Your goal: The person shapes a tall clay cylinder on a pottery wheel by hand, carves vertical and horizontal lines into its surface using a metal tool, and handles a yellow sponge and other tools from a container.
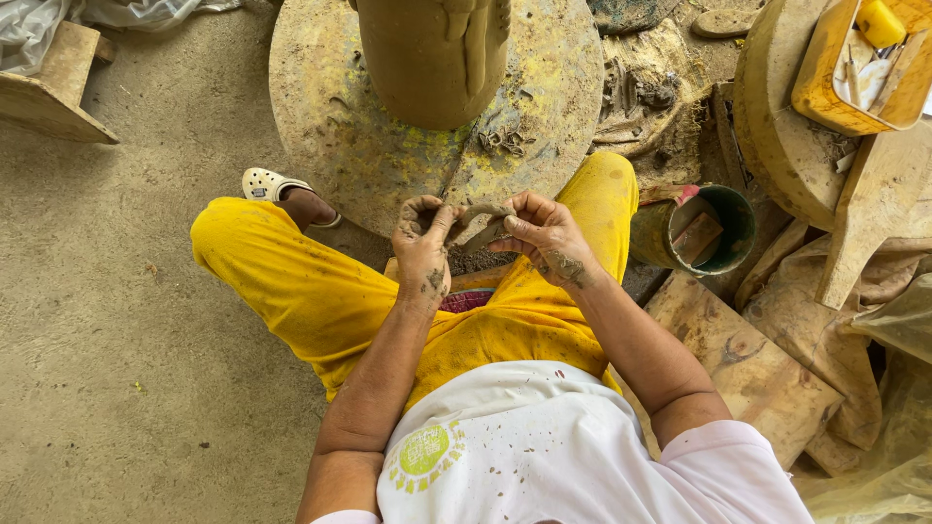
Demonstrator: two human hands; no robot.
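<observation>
Pinching clay strip (482, 221), hands (423, 254) below pot (432, 58).

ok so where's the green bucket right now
In the head view the green bucket sits on the person's right, beside the yellow-trousered knee, between the round wheel and a wooden board.

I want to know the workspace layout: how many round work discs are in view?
2. One round disc lies ahead of the hands, carrying the clay vessel. The second disc is at upper right, bearing a wooden tray. Others may lie outside the frame.
</observation>
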